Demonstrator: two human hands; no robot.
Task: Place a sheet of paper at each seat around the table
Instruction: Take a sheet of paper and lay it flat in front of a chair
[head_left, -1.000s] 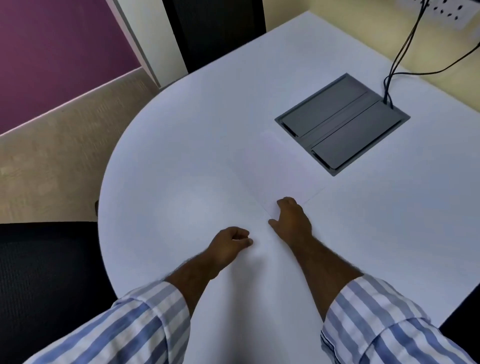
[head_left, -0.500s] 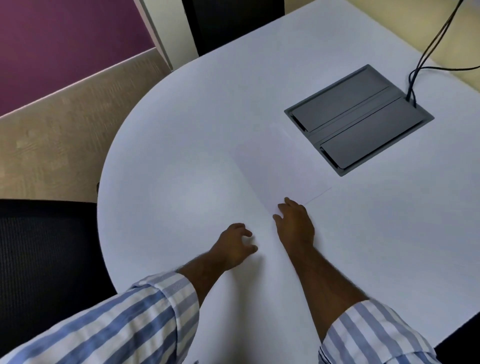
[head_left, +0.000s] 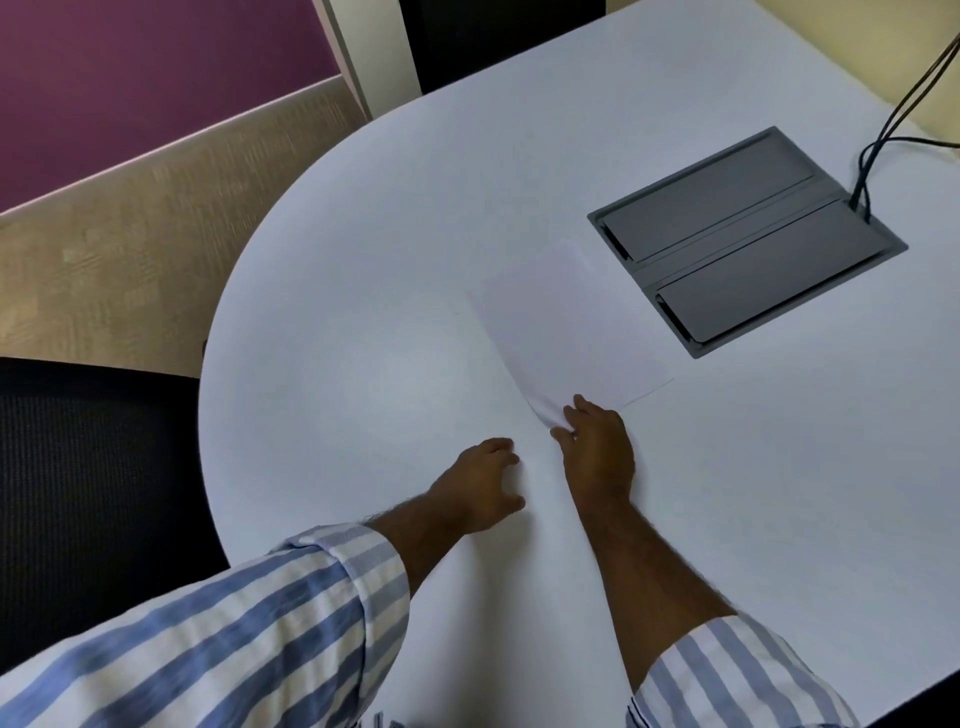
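While both forearms reach forward out of rolled-up blue and white striped sleeves, the two hands rest low on the white bench, which has a rounded end on the left side. The left hand lies on the bare surface with its fingers curled loosely inward; its grip is around nothing, and I cannot tell if the fingertips touch the top or stay just above it. Just beside it, a little further away, the right hand is at the near corner of a sheet of paper. Here the grip is pressed together on that corner: the thumb and the first fingers pinch it, and the paper makes a small raised fold there. The rest of the sheet lies flat on the bench, turned at an angle, and it is hard to see because it is white on white; only a thin dark line marks its near right edge. The far corner of the sheet comes close to a grey cable box set flush into the top, with two flat lids closed. Black cables go out from the far right corner of this box and leave the view. On the left, beside the bench edge, there is a black mesh chair; further away come the beige carpet and a purple wall.
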